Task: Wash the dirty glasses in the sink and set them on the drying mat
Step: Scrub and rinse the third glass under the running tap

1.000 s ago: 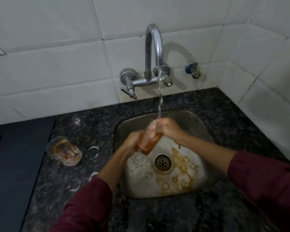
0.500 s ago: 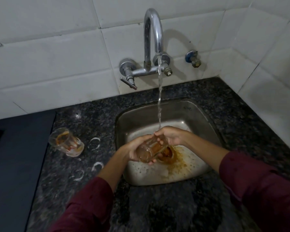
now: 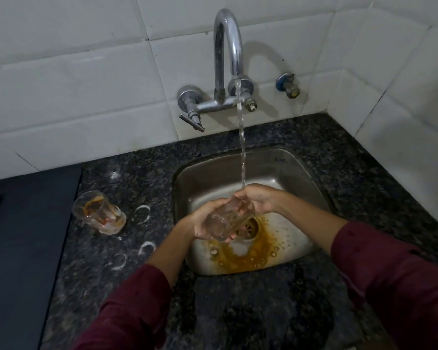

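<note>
Over the steel sink (image 3: 288, 162) I hold a clear glass (image 3: 226, 219) lying almost on its side, its base toward me and its mouth toward the drain. My left hand (image 3: 202, 219) cups its base end from the left. My right hand (image 3: 257, 199) grips its rim end, right under the running water. Orange-brown liquid spreads on the sink floor around the drain (image 3: 250, 227). A second dirty glass (image 3: 98, 212) with orange residue stands on the granite counter left of the sink. The dark drying mat (image 3: 23, 248) lies at the far left.
The chrome tap (image 3: 228, 54) on the white tiled wall pours a thin stream into the sink. A small blue-capped valve (image 3: 287, 84) sits to its right. White ring marks (image 3: 142, 213) dot the dark granite counter (image 3: 238, 311) between the glass and the sink.
The glass has tipped from upright under the stream to nearly horizontal and lower over the drain. Its brown liquid has poured out, and the glass now looks clear.
</note>
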{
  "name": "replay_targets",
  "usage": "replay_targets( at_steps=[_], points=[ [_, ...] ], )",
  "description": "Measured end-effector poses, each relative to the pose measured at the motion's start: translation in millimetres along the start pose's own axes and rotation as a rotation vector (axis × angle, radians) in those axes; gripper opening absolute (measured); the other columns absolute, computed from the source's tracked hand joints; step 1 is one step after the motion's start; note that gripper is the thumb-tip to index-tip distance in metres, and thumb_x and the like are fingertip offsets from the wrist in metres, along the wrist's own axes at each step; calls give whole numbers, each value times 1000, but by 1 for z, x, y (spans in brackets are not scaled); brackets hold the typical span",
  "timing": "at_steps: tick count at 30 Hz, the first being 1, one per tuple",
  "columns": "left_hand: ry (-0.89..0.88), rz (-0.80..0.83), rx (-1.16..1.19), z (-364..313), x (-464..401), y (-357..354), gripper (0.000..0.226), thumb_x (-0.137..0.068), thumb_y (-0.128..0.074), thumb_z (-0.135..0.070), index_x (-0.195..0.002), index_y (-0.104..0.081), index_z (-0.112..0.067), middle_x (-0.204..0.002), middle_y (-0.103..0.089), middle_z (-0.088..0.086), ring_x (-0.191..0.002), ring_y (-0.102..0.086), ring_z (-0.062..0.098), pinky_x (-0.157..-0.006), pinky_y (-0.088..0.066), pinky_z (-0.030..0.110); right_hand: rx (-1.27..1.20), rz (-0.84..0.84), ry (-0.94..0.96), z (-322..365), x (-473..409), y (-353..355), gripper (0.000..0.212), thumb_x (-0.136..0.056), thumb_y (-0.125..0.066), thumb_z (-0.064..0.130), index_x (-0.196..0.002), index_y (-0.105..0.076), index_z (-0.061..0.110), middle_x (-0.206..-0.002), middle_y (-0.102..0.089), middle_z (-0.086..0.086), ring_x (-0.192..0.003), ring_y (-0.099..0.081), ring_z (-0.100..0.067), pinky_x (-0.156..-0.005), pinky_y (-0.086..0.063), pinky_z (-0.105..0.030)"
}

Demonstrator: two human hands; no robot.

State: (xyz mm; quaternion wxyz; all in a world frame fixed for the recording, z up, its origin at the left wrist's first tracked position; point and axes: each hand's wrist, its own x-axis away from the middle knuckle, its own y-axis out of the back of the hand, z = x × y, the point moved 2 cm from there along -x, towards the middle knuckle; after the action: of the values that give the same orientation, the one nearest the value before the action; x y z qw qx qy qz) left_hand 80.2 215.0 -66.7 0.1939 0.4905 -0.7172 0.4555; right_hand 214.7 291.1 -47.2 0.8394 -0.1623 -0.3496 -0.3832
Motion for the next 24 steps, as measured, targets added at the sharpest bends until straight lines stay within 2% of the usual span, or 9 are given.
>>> replay_targets(
  at_steps=[3, 7, 9, 12, 15, 17, 20, 22, 24],
  points=[
    [-171, -72, -156, -10, 5, -5, 28, -81, -67, -31, -100, -68, -12, -94, -68, 12, -75, -68, 25, -76, -53, 42, 75, -44, 232, 13, 9, 5, 27, -97, -42, 9, -82, -64, 5, -66, -63, -8, -59, -58, -15, -57, -47, -22],
    [-511, -230, -545, -38, 9, -7, 37, -66, -80, -13, -100, -67, -9, -88, -67, 3, -78, -63, 15, -73, -51, 28, 241, -94, 594, 27, 24, 12, 29, -98, -43, 13, -79, -65, 11, -69, -68, -8, -63, -64, -17, -72, -53, -34],
    [-619, -395, -842, -53, 14, -15, 35, -71, -78, -12, -101, -59, -14, -93, -63, -1, -82, -62, 14, -71, -52, 24, 222, -167, 630, 29, 27, 14, 33, -99, -42, 18, -78, -65, 9, -65, -69, -8, -63, -67, -20, -75, -57, -41],
    [-623, -824, -1399, -59, 13, -32, 63, -74, -75, -27, -126, -41, -13, -118, -56, 8, -100, -60, 29, -80, -51, 39, 238, -412, 555, 39, 18, 13, 35, -98, -41, 26, -75, -63, 10, -73, -71, -15, -72, -70, -30, -79, -57, -50],
    [-654, -1012, -1573, -53, 6, -46, 74, -79, -69, -34, -139, -29, -14, -130, -49, 9, -110, -57, 32, -84, -49, 41, 223, -486, 438, 56, 20, 9, 31, -96, -44, 27, -73, -62, 15, -84, -70, -18, -81, -68, -32, -84, -55, -46],
    [-673, -883, -1426, -62, 8, -37, 77, -75, -73, -41, -137, -34, -16, -129, -53, 6, -109, -59, 29, -87, -50, 41, 146, -376, 478, 59, 29, 11, 31, -98, -43, 22, -77, -63, 10, -78, -69, -18, -71, -67, -28, -82, -54, -43],
    [-590, -393, -892, -83, 23, -16, 60, -65, -83, -34, -118, -57, -19, -111, -67, 1, -98, -65, 19, -91, -53, 41, 173, -191, 718, 52, 41, 18, 33, -100, -40, 22, -86, -65, 4, -78, -70, -14, -73, -67, -20, -82, -53, -36],
    [-523, -145, -636, -83, 26, -9, 41, -64, -81, -21, -101, -66, -14, -95, -70, 6, -84, -68, 19, -82, -57, 37, 234, -139, 796, 51, 42, 20, 32, -100, -40, 19, -87, -66, 6, -79, -70, -8, -77, -66, -14, -81, -51, -26],
    [-539, -190, -630, -83, 28, -10, 33, -63, -80, -17, -93, -67, -13, -85, -69, 5, -77, -67, 18, -74, -55, 34, 317, -182, 834, 55, 39, 21, 34, -99, -41, 23, -83, -68, 9, -79, -70, -5, -77, -67, -14, -82, -52, -29]
  ],
)
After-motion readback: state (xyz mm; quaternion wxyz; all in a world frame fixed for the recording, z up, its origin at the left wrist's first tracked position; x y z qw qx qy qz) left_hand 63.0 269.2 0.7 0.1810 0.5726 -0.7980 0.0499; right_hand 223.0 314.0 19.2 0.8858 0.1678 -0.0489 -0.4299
